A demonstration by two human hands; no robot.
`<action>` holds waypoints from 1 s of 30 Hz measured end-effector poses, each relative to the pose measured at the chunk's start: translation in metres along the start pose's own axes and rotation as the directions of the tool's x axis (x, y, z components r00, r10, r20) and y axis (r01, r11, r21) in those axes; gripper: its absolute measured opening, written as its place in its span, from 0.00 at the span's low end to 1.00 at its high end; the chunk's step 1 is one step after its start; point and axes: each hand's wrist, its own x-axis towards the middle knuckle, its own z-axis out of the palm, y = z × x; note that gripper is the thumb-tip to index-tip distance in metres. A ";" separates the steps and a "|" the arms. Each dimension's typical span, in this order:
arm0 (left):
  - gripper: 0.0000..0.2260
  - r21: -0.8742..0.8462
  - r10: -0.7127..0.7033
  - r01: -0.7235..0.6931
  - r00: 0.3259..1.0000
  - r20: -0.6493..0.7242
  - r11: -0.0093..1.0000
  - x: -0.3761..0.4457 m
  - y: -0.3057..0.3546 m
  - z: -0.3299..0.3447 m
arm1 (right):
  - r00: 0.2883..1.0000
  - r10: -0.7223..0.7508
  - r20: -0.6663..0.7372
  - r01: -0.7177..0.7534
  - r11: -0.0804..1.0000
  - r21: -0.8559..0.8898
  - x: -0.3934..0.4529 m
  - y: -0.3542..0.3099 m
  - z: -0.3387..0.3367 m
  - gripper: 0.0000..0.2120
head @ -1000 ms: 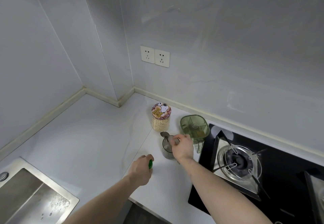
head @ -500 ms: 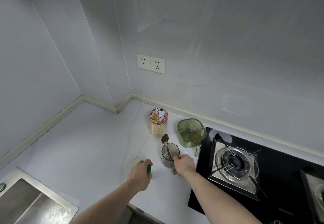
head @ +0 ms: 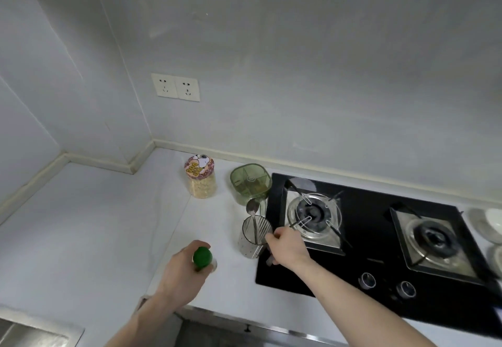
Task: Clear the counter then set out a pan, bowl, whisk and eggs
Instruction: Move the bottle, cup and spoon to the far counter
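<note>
Head cam: my right hand (head: 285,246) has dropped from the utensil cup's (head: 254,235) rim to its side, fingers clamped on it; spoon (head: 252,208) inside. Left hand (head: 184,270) stays wrapped round green-capped bottle (head: 202,258). Both ready to lift off counter (head: 81,224); clearing underway. Pan, eggs not seen.

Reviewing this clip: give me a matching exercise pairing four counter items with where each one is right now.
Things:
1. green-capped bottle
2. spoon
3. cartoon-lid jar
4. green lidded box

Places:
A. next to the hob's back left corner
B. standing in the clear cup
C. in the left hand
D. by the back wall, left of the green box

Pairs: 1-C, 2-B, 3-D, 4-A
</note>
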 end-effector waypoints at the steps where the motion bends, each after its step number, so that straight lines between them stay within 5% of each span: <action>1: 0.12 -0.017 0.012 -0.012 1.000 0.011 1.000 -0.003 0.008 0.001 | 1.000 0.001 -0.008 -0.001 1.000 0.013 -0.009 0.004 -0.008 0.13; 16: 0.15 -0.093 0.314 -0.300 0.923 0.221 0.949 -0.084 0.217 0.117 | 0.963 0.155 -0.220 -0.123 0.981 0.149 -0.194 0.189 -0.179 0.14; 21: 0.15 -0.166 0.418 -0.384 0.857 0.303 0.908 -0.149 0.296 0.188 | 0.909 0.224 -0.350 -0.187 0.973 0.137 -0.258 0.286 -0.238 0.16; 30: 0.14 -0.197 0.529 -0.496 0.732 0.429 0.846 -0.220 0.400 0.292 | 0.853 0.381 -0.356 -0.265 0.905 0.333 -0.330 0.406 -0.315 0.10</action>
